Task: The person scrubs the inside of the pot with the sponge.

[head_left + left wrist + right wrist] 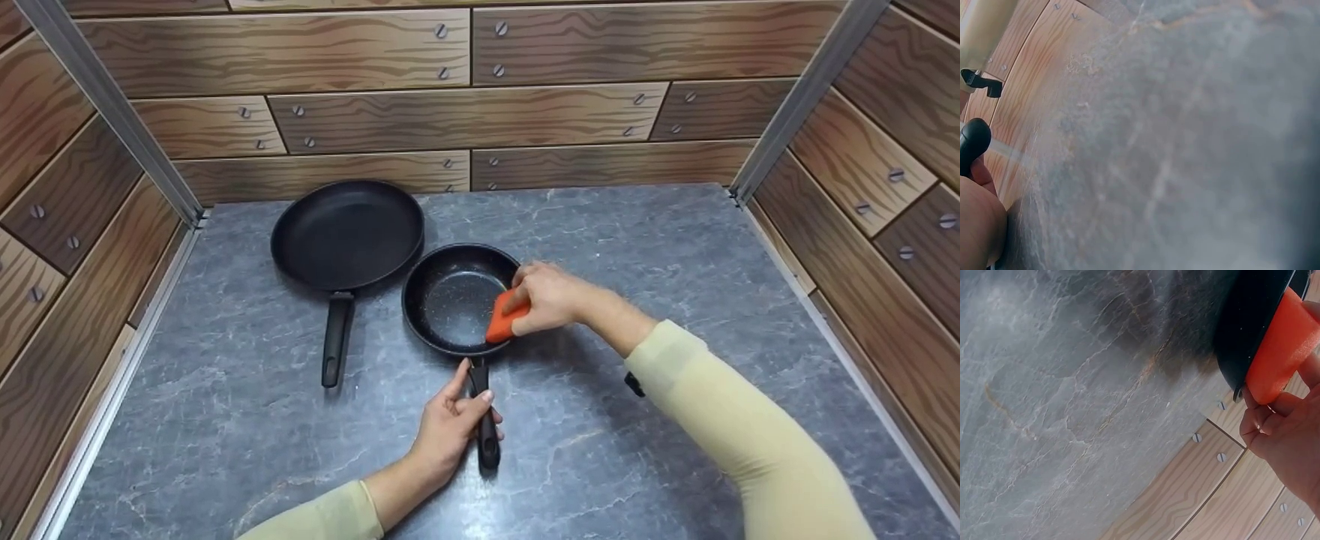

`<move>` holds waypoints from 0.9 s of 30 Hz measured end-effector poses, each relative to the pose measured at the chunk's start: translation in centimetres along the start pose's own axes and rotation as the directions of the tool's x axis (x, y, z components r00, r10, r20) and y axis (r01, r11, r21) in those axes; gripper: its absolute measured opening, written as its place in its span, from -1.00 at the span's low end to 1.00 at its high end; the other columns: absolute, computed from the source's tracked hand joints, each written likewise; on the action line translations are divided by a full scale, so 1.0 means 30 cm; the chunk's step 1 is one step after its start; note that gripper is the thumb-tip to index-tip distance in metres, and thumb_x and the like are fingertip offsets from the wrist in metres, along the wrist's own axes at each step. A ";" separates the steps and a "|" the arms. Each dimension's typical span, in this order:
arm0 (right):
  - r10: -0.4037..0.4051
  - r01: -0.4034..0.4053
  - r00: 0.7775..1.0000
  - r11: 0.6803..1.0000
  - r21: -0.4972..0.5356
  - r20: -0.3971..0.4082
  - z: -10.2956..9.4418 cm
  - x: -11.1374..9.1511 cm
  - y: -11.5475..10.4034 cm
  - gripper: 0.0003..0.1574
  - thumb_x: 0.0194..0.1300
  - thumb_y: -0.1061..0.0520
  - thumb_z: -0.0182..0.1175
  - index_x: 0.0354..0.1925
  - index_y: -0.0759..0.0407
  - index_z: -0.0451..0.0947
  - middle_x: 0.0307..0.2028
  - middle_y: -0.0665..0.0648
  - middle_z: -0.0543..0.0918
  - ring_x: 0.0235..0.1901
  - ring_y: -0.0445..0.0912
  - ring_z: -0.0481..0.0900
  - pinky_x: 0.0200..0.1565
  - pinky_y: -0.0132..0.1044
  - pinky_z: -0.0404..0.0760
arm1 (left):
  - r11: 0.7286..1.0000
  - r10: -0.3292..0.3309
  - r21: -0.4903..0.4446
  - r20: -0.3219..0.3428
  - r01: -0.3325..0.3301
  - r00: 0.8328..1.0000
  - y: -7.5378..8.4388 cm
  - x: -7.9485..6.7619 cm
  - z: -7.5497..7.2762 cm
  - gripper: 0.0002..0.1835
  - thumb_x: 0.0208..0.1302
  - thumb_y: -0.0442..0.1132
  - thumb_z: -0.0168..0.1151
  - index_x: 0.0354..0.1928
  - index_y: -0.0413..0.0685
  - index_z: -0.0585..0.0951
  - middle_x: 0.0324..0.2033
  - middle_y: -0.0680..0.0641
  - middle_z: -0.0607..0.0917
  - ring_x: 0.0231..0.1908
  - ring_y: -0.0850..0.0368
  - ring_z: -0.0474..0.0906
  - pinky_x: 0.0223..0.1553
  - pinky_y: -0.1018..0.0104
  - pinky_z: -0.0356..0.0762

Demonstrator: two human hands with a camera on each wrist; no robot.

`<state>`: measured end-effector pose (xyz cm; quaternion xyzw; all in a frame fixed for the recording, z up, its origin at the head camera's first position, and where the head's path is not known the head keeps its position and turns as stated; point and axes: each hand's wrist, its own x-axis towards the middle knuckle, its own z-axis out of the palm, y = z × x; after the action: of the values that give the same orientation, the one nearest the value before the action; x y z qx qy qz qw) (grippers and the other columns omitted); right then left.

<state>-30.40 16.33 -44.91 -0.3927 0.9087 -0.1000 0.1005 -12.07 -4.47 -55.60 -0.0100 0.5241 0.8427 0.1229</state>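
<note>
In the head view a small black speckled frying pan [457, 307] is at the middle of the table, its handle [488, 439] pointing toward me. My left hand [448, 425] grips that handle, thumb across the top. The handle's rounded end [975, 140] shows at the left edge of the left wrist view. With my right hand [551, 298] I hold an orange sponge [501, 319] against the pan's inner right side. In the right wrist view the fingers wrap the sponge [1283, 349] at the rim, and the pan's dark outer wall [1249, 320] shows beside it.
A larger black frying pan [349, 236] lies at the back left, its handle [337, 341] toward me, close beside the small pan. Wood-patterned walls [375, 52] with metal corner posts enclose the grey marbled table [637, 225] at the back and both sides.
</note>
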 end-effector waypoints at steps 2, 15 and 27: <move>-0.007 0.007 1.000 1.000 0.011 -0.007 0.002 -0.001 -0.004 -0.48 0.10 -0.16 0.38 0.00 -0.01 0.86 0.08 0.26 0.67 0.11 0.16 0.53 0.18 0.14 0.47 | 1.000 0.001 0.001 0.001 -0.001 1.000 0.000 0.001 0.000 -0.08 0.52 -0.35 0.29 0.71 -0.15 -0.03 -0.48 -0.13 0.77 -0.55 0.07 0.74 -0.30 0.16 0.80; -0.047 0.051 0.998 0.994 0.093 -0.045 0.030 -0.007 -0.031 -0.48 0.09 -0.13 0.39 0.02 -0.03 0.86 0.05 0.22 0.69 0.08 0.11 0.54 0.14 0.10 0.44 | 1.000 0.000 0.004 -0.001 0.000 1.000 -0.007 0.005 0.000 -0.08 0.51 -0.35 0.30 0.71 -0.13 -0.02 -0.49 -0.12 0.76 -0.55 0.08 0.74 -0.33 0.16 0.79; -0.037 0.044 0.997 0.993 0.113 -0.068 0.048 -0.023 -0.040 -0.46 0.14 -0.16 0.36 0.07 -0.05 0.84 0.12 0.28 0.67 0.16 0.15 0.55 0.22 0.16 0.45 | 1.000 -0.012 0.010 -0.005 0.012 1.000 -0.001 0.003 0.000 -0.08 0.51 -0.33 0.31 0.71 -0.12 -0.02 -0.49 -0.14 0.76 -0.55 0.06 0.74 -0.33 0.15 0.79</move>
<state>-28.74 15.88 -45.90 -0.4011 0.8961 -0.1669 0.0911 -12.14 -4.44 -55.62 -0.0146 0.5284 0.8393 0.1268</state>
